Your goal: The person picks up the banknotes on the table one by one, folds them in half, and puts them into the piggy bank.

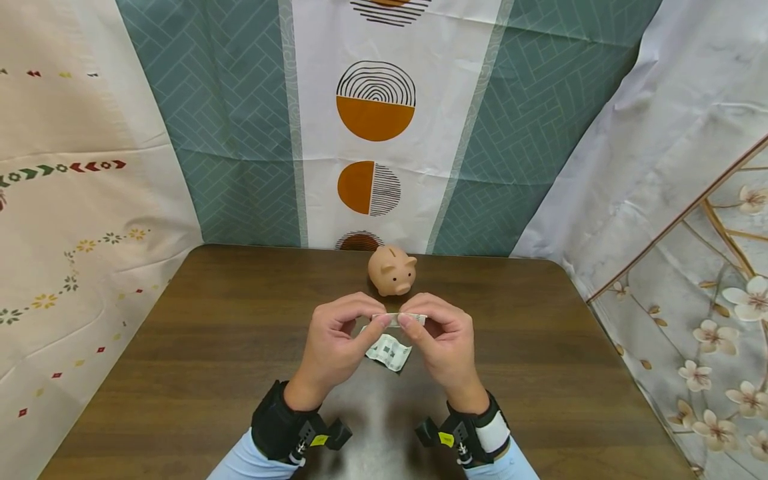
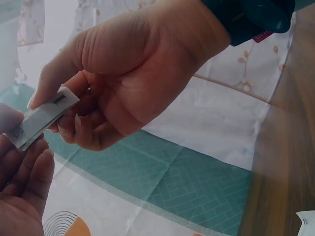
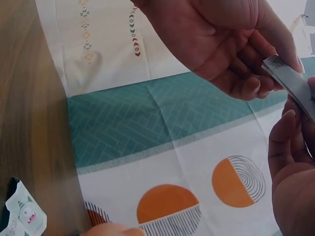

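A pale, narrow folded paper strip (image 2: 45, 117), with dark print near its ends, spans level from the left hand (image 1: 336, 343) to the right hand (image 1: 443, 343), pinched under both thumbs. Its layers part slightly along one edge; it is raised off the table (image 1: 240, 347).

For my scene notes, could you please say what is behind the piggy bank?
Behind the piggy bank, the wooden table and a patterned cloth show; whatever it covers cannot be seen.
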Tool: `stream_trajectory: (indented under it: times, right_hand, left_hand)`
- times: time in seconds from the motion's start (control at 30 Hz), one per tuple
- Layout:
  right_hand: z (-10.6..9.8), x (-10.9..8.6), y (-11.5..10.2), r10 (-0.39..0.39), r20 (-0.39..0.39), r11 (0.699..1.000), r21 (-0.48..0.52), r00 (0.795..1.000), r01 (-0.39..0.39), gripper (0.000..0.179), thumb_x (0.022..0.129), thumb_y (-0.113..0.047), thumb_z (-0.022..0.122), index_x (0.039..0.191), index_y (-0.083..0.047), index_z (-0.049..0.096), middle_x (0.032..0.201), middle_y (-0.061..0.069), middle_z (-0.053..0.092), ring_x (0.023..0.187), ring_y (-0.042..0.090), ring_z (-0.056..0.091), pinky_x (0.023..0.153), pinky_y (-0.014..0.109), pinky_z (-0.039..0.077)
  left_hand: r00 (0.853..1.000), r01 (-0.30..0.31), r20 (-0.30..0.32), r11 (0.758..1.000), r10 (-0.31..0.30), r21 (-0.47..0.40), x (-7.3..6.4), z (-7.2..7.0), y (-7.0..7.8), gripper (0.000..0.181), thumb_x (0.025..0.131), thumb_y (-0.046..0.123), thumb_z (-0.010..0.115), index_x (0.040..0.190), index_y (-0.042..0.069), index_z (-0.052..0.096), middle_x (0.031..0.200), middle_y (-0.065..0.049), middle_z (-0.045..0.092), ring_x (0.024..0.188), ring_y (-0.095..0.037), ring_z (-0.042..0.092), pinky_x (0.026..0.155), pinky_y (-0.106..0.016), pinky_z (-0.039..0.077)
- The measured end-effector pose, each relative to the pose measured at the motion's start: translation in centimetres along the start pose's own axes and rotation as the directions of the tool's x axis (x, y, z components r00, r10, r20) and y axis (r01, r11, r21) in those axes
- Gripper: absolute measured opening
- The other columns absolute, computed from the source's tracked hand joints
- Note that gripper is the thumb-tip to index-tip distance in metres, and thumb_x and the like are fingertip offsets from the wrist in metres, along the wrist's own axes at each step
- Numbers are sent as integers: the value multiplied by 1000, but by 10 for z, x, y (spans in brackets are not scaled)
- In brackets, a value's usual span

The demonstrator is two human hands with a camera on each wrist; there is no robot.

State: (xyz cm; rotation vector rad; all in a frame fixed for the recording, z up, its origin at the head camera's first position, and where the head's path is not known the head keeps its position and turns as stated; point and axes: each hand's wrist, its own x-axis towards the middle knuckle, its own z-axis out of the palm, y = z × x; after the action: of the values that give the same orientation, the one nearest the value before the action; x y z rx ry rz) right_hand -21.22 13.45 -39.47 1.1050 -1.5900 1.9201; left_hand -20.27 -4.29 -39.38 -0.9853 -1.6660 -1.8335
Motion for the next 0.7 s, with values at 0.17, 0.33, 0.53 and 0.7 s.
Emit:
stream_trajectory:
  times: [0.17, 0.33, 0.53, 0.7]
  right_hand:
    - [0, 0, -1, 14, -15, 1000, 5, 1000, -14, 12, 93, 9, 66, 93, 1, 74, 88, 5, 69, 80, 16, 60, 68, 23, 54]
    - [-1, 0, -2, 22, -19, 1000, 19, 1000, -22, 10, 94, 8, 65, 92, 2, 73, 89, 4, 68, 82, 15, 60, 69, 21, 55]
    - [-2, 0, -2, 17, -33, 1000, 23, 999, -16, 13, 93, 10, 64, 93, 1, 75, 89, 4, 69, 82, 15, 61, 71, 22, 57]
    - [-2, 0, -1, 16, -28, 1000, 24, 999, -16, 13, 95, 8, 64, 94, 1, 75, 90, 4, 70, 83, 16, 63, 74, 24, 58]
  left_hand:
    - [1000, 10, -9, 1000, -10, -4, 0, 1, 0, 17, 88, -15, 69, 92, 0, 75, 86, -14, 71, 81, -17, 67, 73, -24, 60]
    - [1000, -1, -27, 1000, 0, -9, 0, 0, 0, 17, 88, -16, 68, 92, -1, 75, 86, -15, 72, 80, -17, 67, 71, -22, 59]
    - [998, -49, -35, 998, 48, -27, 1, -1, -1, 19, 86, -18, 68, 91, -2, 76, 84, -16, 72, 78, -15, 67, 68, -22, 58]
    - [998, -56, -40, 998, 56, -23, 1, -1, -2, 18, 87, -18, 67, 91, -2, 75, 84, -16, 71, 79, -14, 66, 68, -20, 56]
